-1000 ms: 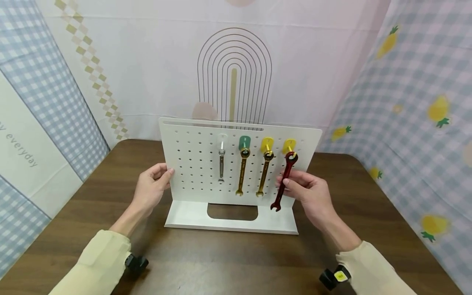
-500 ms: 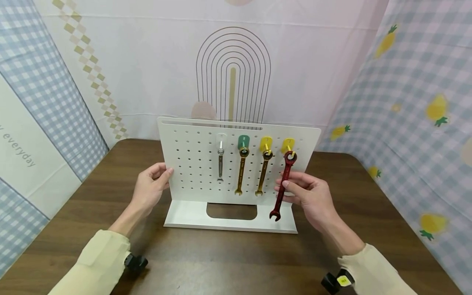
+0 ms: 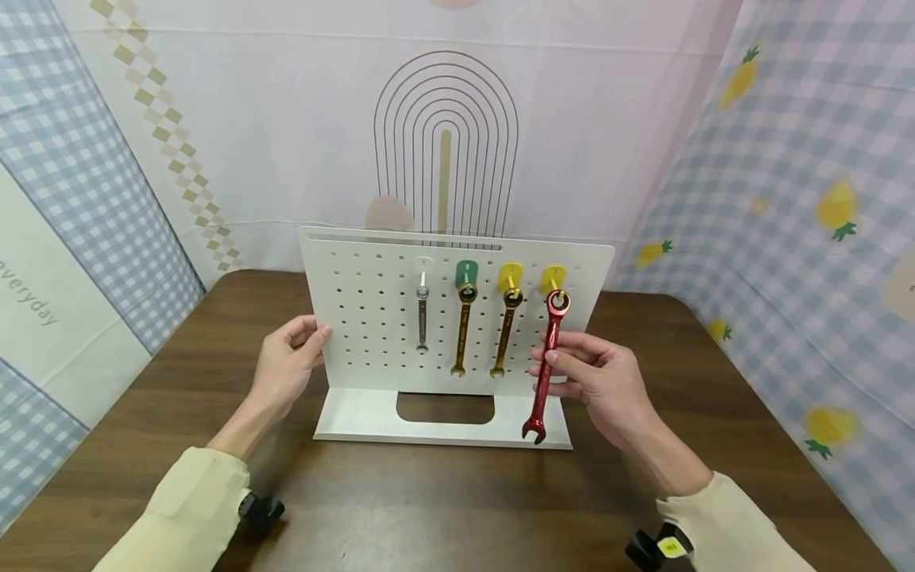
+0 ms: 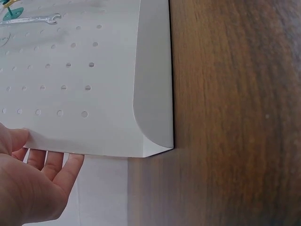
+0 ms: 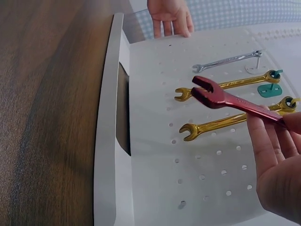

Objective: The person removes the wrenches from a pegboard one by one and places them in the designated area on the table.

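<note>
My right hand [image 3: 608, 381] pinches a red combination wrench [image 3: 541, 397] between thumb and fingers. The wrench's ring end is at the tip of the rightmost yellow hook [image 3: 554, 278], and its open end tilts out from the white pegboard [image 3: 372, 310]. In the right wrist view the red wrench [image 5: 235, 101] points its open jaw toward the board's base; its ring end is outside that view. My left hand [image 3: 282, 365] grips the board's left edge, thumb in front; in the left wrist view the fingers of that hand [image 4: 40, 188] reach behind the edge.
A small silver wrench [image 3: 422, 322] hangs on a clear hook. Two gold wrenches hang beside it, one [image 3: 463, 334] on a green hook, the other [image 3: 504, 334] on a yellow one. The board's base [image 3: 357, 413] stands on a brown wooden table [image 3: 429, 508], with patterned cloth behind.
The red wrench's open end has swung down and outward from the board, and its ring end sits slightly lower. My left hand keeps its grip on the edge. The head view has shifted slightly.
</note>
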{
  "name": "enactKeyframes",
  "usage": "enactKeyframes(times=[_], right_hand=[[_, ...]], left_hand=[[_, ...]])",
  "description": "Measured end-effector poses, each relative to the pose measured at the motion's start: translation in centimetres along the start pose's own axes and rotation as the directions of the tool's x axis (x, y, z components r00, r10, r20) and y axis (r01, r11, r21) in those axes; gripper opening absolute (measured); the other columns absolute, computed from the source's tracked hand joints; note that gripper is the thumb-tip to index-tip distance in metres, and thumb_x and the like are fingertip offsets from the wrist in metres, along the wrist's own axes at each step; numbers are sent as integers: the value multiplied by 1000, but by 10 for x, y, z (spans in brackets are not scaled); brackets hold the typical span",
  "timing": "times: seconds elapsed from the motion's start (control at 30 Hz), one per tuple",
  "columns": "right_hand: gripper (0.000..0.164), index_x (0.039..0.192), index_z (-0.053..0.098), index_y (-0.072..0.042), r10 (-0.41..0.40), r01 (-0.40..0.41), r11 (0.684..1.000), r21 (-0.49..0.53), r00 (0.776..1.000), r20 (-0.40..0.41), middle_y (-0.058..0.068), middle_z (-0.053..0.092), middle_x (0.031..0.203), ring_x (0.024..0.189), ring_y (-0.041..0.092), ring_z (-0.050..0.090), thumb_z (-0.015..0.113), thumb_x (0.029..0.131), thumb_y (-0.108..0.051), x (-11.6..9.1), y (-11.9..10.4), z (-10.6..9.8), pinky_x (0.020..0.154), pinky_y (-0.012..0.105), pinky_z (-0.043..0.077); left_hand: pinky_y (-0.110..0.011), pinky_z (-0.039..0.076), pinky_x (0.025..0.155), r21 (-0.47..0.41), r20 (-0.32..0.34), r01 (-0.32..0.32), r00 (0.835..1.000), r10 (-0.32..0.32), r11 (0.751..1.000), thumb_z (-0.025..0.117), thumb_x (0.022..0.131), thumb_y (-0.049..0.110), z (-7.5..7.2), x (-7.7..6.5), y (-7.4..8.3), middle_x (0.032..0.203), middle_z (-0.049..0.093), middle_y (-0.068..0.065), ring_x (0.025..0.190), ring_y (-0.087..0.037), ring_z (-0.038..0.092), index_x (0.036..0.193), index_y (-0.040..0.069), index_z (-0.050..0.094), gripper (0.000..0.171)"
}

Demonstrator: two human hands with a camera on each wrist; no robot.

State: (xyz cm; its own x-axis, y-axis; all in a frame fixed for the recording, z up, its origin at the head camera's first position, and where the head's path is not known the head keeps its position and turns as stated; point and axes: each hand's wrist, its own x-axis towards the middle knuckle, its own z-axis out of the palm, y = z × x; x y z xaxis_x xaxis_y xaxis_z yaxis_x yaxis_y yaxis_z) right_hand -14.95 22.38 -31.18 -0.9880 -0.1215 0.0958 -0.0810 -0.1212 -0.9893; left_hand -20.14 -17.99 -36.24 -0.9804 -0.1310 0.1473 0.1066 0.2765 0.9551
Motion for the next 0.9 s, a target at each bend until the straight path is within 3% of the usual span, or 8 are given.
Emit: enactKeyframes(times=[0.57, 0.9], right_hand=[[21, 111, 79, -12, 8, -13, 996, 93, 998, 58, 5, 82, 100, 86, 21, 81, 66, 102, 2, -7, -14, 3, 75, 35, 67], [23, 112, 78, -10, -18, 10, 993, 120, 998, 62, 7, 82, 101, 87, 22, 81, 64, 102, 5, -11, -19, -1, 78, 38, 67]], left_hand=[[-17, 58, 80, 8, 3, 9, 1000, -9, 1000, 63, 108, 22, 1, 1, 0, 94, 68, 15, 91, -1, 62, 124, -4, 65, 31], [-21, 60, 83, 8, 3, 1, 1000, -1, 1000, 63, 108, 22, 0, 0, 0, 97, 70, 12, 91, -1, 62, 124, -4, 65, 31]])
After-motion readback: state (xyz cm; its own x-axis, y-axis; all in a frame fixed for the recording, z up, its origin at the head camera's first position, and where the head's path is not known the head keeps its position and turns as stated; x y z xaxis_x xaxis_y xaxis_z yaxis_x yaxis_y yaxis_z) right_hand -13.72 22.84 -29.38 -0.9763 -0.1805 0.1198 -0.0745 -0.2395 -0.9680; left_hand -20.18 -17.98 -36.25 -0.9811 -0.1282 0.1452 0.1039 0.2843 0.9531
